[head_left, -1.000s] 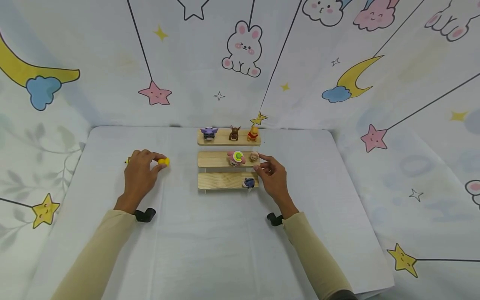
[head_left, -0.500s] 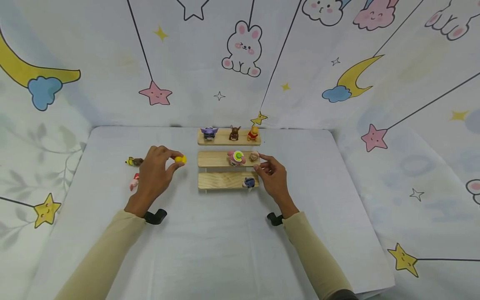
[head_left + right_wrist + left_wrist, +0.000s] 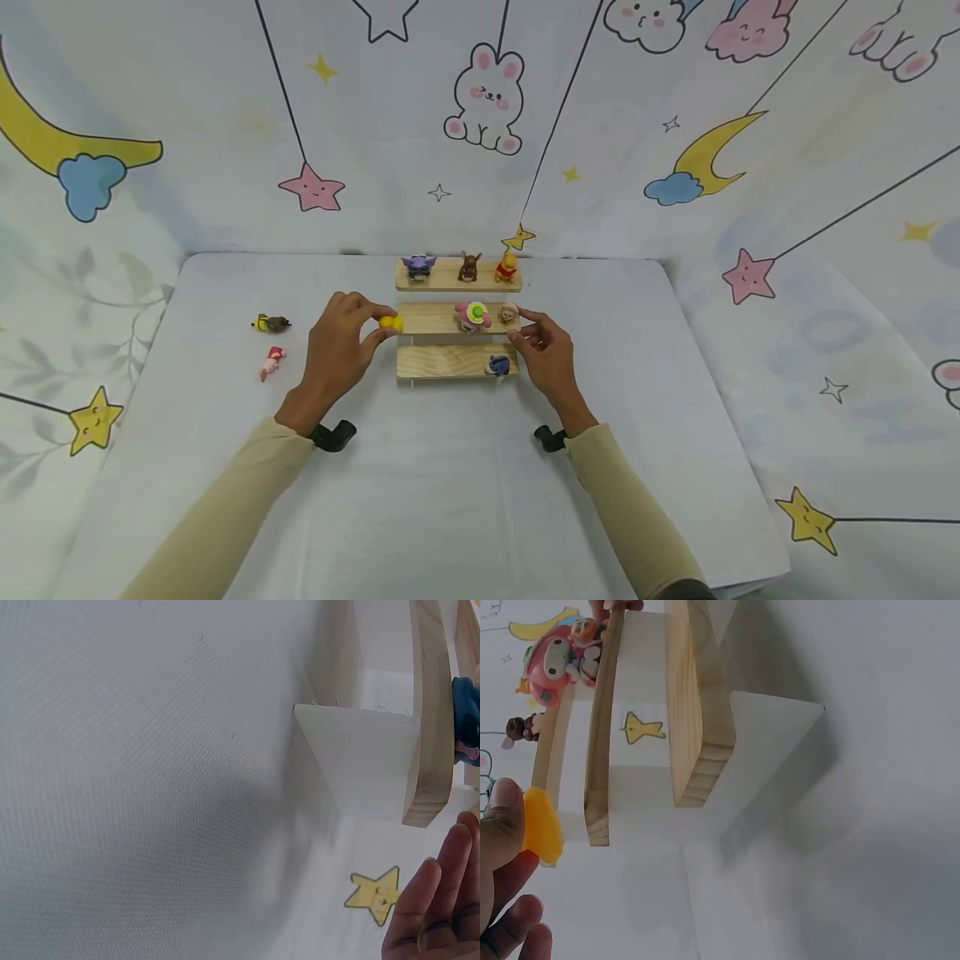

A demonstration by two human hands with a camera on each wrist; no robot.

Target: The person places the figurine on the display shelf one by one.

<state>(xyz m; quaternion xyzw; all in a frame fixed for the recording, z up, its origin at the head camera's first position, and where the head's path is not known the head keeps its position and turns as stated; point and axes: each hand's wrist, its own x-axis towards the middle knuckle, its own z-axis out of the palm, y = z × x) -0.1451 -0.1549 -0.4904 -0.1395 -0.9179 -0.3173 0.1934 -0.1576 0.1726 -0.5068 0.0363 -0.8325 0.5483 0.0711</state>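
Note:
My left hand pinches a small yellow figurine between thumb and fingers at the left end of the middle wooden shelf. In the left wrist view the smooth yellow figurine overlaps the rack's far boards; its face is hidden. My right hand holds the right end of that shelf, thumb at the front edge and index finger at the back corner. Beside those fingers sits a pale figurine, with a pink-eared one to its left. A blue figurine sits on the lowest shelf.
On the top shelf stand a purple-eared figurine, a brown one and a yellow bear in red. Two more figurines lie at the table's left, one yellow and brown, one pink and red.
My left hand has carried the yellow figurine rightward from the table's left side to the middle shelf's left end, uncovering two lying figurines. The right hand has stayed in place.

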